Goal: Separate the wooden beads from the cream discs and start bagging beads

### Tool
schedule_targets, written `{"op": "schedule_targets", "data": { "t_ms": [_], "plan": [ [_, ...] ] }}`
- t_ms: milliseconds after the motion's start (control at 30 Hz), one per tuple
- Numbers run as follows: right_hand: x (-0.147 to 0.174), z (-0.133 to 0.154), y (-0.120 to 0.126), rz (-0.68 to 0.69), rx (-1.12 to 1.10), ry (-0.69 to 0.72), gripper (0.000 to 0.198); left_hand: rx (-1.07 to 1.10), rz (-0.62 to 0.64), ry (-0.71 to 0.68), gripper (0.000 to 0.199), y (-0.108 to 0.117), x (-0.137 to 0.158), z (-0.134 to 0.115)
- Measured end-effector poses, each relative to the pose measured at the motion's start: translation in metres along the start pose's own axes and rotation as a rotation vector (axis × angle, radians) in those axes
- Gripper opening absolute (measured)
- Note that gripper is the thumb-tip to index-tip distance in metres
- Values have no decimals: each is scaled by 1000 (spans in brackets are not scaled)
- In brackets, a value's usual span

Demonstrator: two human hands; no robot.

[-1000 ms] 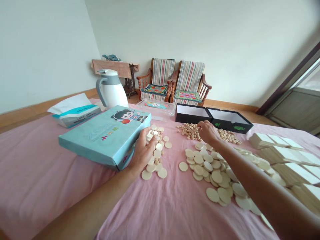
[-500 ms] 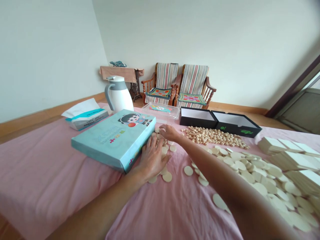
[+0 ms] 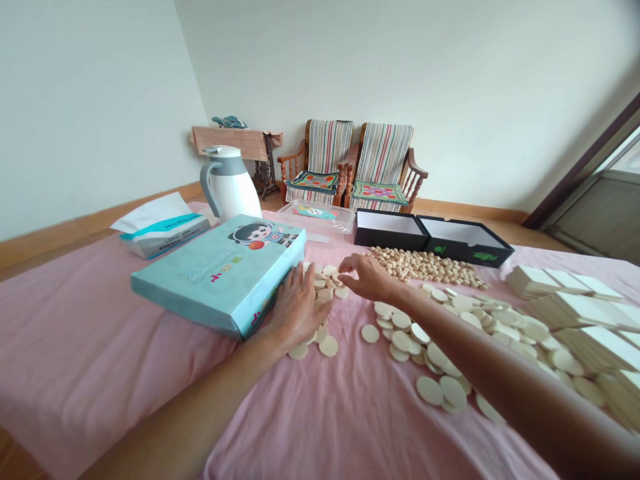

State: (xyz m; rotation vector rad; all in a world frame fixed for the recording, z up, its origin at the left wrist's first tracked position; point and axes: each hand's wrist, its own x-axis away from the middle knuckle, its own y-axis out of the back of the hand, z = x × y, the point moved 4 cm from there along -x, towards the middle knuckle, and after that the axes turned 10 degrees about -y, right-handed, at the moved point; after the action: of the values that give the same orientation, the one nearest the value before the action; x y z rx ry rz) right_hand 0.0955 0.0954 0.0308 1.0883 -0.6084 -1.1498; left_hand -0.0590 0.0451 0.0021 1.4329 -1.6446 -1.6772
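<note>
My left hand [image 3: 297,303] lies palm down with fingers stretched out over a small pile of pale round wooden discs [image 3: 325,293]. It rests alongside a light blue cardboard box [image 3: 215,273] and hides part of the pile. Just right of these discs, my right hand [image 3: 367,277] hovers with its fingers loosely bent and apart; nothing shows in them. Under and beyond my right forearm spreads a larger heap of loose discs [image 3: 400,340]. Behind the right hand lies a heap of small beige bead-like pieces [image 3: 425,265].
Two open black boxes [image 3: 463,243] and a clear plastic case [image 3: 317,217] stand at the back. A white thermos jug [image 3: 233,190] and a tissue pack [image 3: 163,230] are behind the blue box. Stacks of white square pieces [image 3: 590,307] line the right side of the pink cloth [image 3: 280,427].
My right hand has drawn away from the small disc pile toward the right. My left hand stays on the discs by the box. The view has shifted slightly.
</note>
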Motion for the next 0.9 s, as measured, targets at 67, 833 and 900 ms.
{"op": "schedule_targets", "data": {
  "t_ms": [67, 833, 900],
  "plan": [
    [33, 0, 4, 5, 70, 65, 21, -11, -14, -5, 74, -2, -1, 2],
    [151, -67, 30, -232, 269, -127, 8, -255, 188, 67, 60, -16, -45, -9],
    [151, -69, 29, -236, 271, -121, 9, -229, 173, 31, 56, -19, -43, -18]
  ]
}}
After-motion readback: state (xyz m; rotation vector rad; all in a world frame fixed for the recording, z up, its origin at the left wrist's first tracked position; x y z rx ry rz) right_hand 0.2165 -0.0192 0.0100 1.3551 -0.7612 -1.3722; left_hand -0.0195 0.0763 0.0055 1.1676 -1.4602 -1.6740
